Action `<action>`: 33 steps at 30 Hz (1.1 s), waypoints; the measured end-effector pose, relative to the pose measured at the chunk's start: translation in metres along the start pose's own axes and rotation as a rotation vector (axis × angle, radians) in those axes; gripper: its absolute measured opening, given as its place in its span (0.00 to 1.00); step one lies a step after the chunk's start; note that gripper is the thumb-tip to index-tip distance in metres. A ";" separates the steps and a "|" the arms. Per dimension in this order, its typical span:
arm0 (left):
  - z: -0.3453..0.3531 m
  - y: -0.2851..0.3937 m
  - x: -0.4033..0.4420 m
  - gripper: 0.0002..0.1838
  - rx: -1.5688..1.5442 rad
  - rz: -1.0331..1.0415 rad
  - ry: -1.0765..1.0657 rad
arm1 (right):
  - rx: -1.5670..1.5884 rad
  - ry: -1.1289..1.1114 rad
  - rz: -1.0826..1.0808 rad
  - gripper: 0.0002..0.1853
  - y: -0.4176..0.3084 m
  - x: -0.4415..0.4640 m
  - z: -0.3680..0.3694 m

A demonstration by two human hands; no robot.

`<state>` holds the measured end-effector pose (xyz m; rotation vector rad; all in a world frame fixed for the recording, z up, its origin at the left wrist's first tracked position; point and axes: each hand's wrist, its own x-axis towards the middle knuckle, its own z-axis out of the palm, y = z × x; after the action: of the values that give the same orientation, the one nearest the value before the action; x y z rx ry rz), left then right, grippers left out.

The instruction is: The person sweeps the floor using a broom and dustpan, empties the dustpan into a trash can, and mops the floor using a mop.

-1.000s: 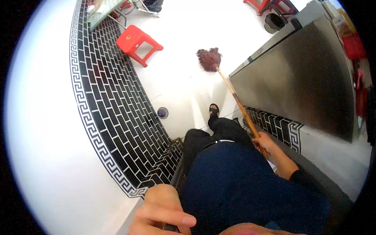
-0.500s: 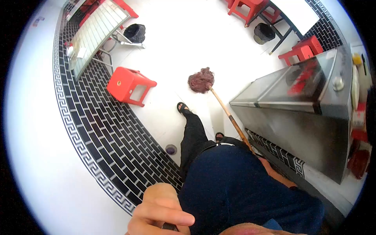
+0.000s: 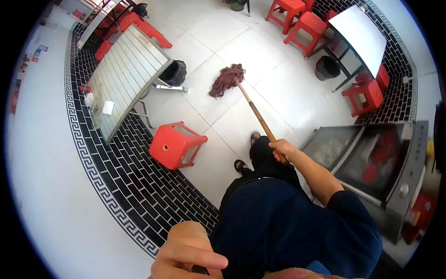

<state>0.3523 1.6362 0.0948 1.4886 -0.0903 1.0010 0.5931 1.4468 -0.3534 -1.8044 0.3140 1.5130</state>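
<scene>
A mop (image 3: 254, 110) reaches out ahead of me, its wooden handle slanting up to a dark reddish string head (image 3: 226, 81) spread on the floor tiles. My right hand (image 3: 282, 150) is wrapped round the upper part of the handle, in front of my dark trousers. Close to the camera at the bottom, my left hand (image 3: 190, 251) is closed with curled fingers. A bit of something dark shows between them, too little to name.
A red stool (image 3: 173, 146) stands left of my feet, near a slatted table (image 3: 127, 69) and a black-lined bin (image 3: 174, 73). On the right are a glass-topped steel cabinet (image 3: 362, 156), red stools (image 3: 364, 97), a white-topped table (image 3: 360, 39) and another bin (image 3: 327, 68).
The mop head has shifted up and left across the floor. My right hand, low beside my body before, is now forward on the handle. My feet have moved; the left hand stays put.
</scene>
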 end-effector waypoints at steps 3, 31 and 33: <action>-0.024 -0.051 0.054 0.26 0.025 0.025 0.020 | 0.092 0.002 0.052 0.18 -0.091 0.055 0.018; -0.302 -0.520 0.720 0.18 -0.048 -0.033 0.294 | 0.139 -0.267 -0.198 0.29 -0.926 0.338 0.072; -0.330 -0.550 0.772 0.19 -0.051 -0.035 0.253 | 0.199 -0.289 -0.138 0.28 -0.971 0.335 0.077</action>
<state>0.9852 2.4151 0.0917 1.3024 0.0913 1.1419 1.2240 2.2593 -0.2942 -1.4023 0.1866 1.5600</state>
